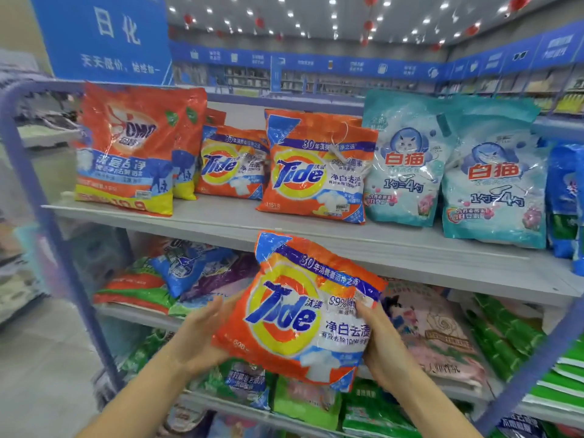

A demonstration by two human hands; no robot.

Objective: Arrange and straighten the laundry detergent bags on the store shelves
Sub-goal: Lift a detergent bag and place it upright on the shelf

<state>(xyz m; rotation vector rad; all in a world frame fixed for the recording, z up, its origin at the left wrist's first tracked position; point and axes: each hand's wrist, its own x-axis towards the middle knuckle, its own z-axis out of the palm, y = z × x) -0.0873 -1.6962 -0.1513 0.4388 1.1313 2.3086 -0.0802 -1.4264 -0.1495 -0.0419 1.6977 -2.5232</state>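
We held a Tide bag before the shelf.
Our right hand gripped its edge; our left hand pressed it, fingers straight.

Your view is bright, lit by ceiling spotlights. Glare streaks the Tide bag in your grip; away from it, shelf posts bow and edges blur.
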